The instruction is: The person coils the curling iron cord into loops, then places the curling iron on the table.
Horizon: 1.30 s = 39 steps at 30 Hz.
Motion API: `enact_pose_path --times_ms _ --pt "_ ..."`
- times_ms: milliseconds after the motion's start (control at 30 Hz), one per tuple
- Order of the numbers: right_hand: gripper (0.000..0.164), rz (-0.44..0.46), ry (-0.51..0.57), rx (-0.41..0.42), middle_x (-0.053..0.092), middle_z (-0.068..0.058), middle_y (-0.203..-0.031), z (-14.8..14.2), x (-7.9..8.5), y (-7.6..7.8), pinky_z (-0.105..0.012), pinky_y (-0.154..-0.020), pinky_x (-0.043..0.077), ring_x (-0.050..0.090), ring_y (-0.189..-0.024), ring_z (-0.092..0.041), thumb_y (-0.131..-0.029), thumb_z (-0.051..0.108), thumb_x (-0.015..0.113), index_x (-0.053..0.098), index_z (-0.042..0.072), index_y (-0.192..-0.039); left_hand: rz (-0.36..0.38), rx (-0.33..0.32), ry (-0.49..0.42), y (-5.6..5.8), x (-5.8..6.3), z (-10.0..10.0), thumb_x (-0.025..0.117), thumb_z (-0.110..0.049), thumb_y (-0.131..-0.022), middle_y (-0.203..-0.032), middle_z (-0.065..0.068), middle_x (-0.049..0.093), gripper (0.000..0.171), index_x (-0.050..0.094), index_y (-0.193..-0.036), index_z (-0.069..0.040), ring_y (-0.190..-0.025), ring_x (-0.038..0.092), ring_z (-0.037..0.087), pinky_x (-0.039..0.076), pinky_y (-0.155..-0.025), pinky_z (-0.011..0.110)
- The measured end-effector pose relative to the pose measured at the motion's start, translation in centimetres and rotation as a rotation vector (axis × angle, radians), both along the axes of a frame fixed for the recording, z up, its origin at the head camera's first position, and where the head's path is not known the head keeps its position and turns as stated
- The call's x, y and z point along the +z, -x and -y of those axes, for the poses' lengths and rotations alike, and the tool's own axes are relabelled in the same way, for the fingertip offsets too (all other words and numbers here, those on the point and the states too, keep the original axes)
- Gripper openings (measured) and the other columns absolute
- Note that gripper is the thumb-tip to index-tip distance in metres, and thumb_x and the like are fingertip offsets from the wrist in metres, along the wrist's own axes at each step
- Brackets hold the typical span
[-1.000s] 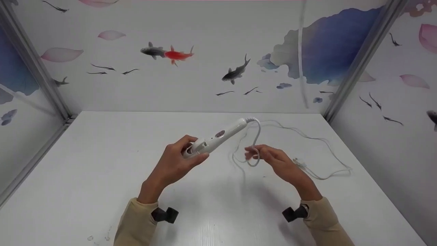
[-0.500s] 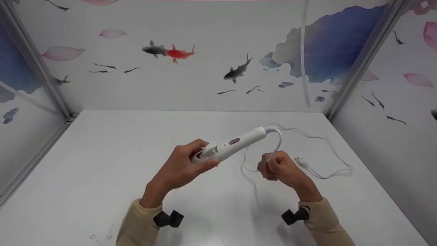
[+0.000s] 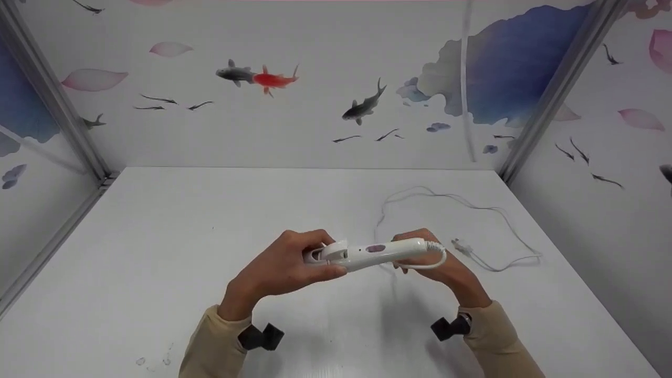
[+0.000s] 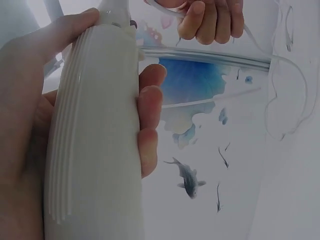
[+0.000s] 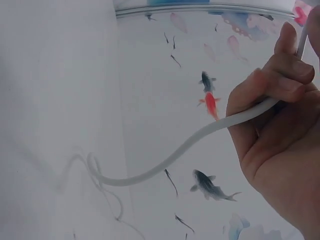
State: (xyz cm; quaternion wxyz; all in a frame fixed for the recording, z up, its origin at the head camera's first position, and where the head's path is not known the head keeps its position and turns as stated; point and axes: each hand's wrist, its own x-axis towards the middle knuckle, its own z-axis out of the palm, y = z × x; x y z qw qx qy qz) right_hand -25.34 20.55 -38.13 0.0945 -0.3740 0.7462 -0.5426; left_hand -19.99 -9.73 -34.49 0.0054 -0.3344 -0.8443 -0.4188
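White appliance [image 3: 386, 255], left grip [image 3: 283, 268] clamped round its half-hidden end, right grip [image 5: 285, 132], partly covered, curled round cord [image 5: 185, 145]

Mid-frame in the head view, the left hand [image 3: 286, 268] hid the left end of the white appliance [image 3: 386, 255], which itself covered part of the right hand [image 5: 285, 137], and the plug [image 3: 462, 247], at right, was too small for its detail to show. The left wrist view cut off the appliance at the bottom edge and the right hand at the top; in the right wrist view, that hand's fingers hid a stretch of the cord [image 5: 200, 134] at upper right.
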Motion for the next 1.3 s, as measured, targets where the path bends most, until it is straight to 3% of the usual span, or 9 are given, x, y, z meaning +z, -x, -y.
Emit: enact_pose_path --times_ms 67,133,333,533,767,900,1100,1200,1300 --pt "0.007 0.004 0.085 0.055 0.064 0.015 -0.076 -0.2 -0.3 0.4 -0.020 -0.059 0.047 0.053 -0.066 0.000 -0.092 0.002 0.065 0.069 0.001 -0.086 0.002 -0.006 0.026 0.1 -0.2 -0.1 0.072 -0.041 -0.091 -0.087 -0.002 0.070 0.028 0.068 -0.105 -0.017 -0.072 0.057 0.009 0.048 -0.066 0.024" --pt "0.009 0.032 0.117 0.066 0.063 0.014 -0.077 -0.4 -0.3 0.6 -0.019 -0.059 0.046 0.051 -0.067 0.000 -0.092 -0.001 0.065 0.068 0.002 -0.084 0.007 -0.014 0.058 0.3 -0.4 -0.1 0.072 -0.041 -0.090 -0.085 -0.002 0.070 0.027 0.068 -0.104 -0.017 -0.070 0.057 0.007 0.048 -0.065 0.023" --pt "0.018 -0.005 -0.090 -0.164 0.061 0.010 -0.072 -0.6 0.5 0.1 -0.020 -0.056 0.044 0.049 -0.060 -0.001 -0.087 0.014 0.077 0.071 -0.001 -0.080 0.060 -0.012 0.160 0.7 -1.0 -0.3 0.073 -0.043 -0.088 -0.083 -0.006 0.069 0.027 0.069 -0.099 -0.018 -0.067 0.055 0.005 0.045 -0.062 0.022" --pt "0.018 -0.046 -0.142 -0.245 0.056 0.007 -0.067 -0.3 1.6 -0.6 -0.021 -0.055 0.040 0.045 -0.059 -0.003 -0.087 0.013 0.077 0.071 0.002 -0.075 0.084 0.020 0.217 0.7 -1.3 -0.8 0.073 -0.046 -0.088 -0.084 -0.009 0.068 0.029 0.069 -0.099 -0.020 -0.068 0.054 0.005 0.045 -0.063 0.024" --pt "0.019 -0.170 -0.353 -0.399 0.060 0.003 -0.073 0.6 3.1 -2.3 -0.023 -0.058 0.044 0.049 -0.065 -0.009 -0.094 0.030 0.070 0.077 0.013 -0.090 0.052 0.171 0.293 1.5 -2.1 -1.0 0.071 -0.049 -0.089 -0.092 -0.002 0.071 0.037 0.069 -0.109 -0.017 -0.070 0.055 0.010 0.044 -0.064 0.028" --pt "0.021 -0.223 -0.385 -0.383 0.061 0.002 -0.075 1.1 3.2 -2.8 -0.023 -0.059 0.044 0.052 -0.066 -0.008 -0.099 0.029 0.064 0.076 0.012 -0.101 0.062 0.280 0.275 1.8 -2.4 -0.7 0.070 -0.048 -0.089 -0.096 0.001 0.073 0.040 0.071 -0.114 -0.017 -0.071 0.056 0.013 0.044 -0.064 0.030" --pt "0.028 -0.244 -0.357 -0.279 0.068 0.001 -0.083 1.2 2.7 -2.4 -0.027 -0.072 0.049 0.060 -0.079 -0.008 -0.104 0.025 0.054 0.071 0.011 -0.122 0.049 0.407 0.217 2.0 -2.4 -0.3 0.071 -0.046 -0.090 -0.094 0.002 0.073 0.037 0.071 -0.112 -0.017 -0.071 0.056 0.014 0.044 -0.063 0.030" --pt "0.032 -0.203 -0.333 -0.259 0.071 0.003 -0.085 0.9 2.3 -2.0 -0.032 -0.084 0.051 0.064 -0.093 -0.009 -0.104 0.026 0.054 0.068 0.014 -0.130 0.060 0.432 0.192 2.2 -2.4 -0.2 0.069 -0.048 -0.091 -0.095 0.003 0.072 0.038 0.070 -0.112 -0.016 -0.073 0.057 0.016 0.045 -0.064 0.030" --pt "0.034 -0.109 -0.272 -0.230 0.076 0.001 -0.101 0.5 1.7 -1.2 -0.037 -0.097 0.051 0.065 -0.113 -0.010 -0.104 0.027 0.055 0.066 0.013 -0.133 0.092 0.443 0.147 2.4 -2.4 0.0 0.068 -0.047 -0.092 -0.095 0.002 0.071 0.037 0.070 -0.111 -0.016 -0.076 0.058 0.016 0.045 -0.065 0.031"
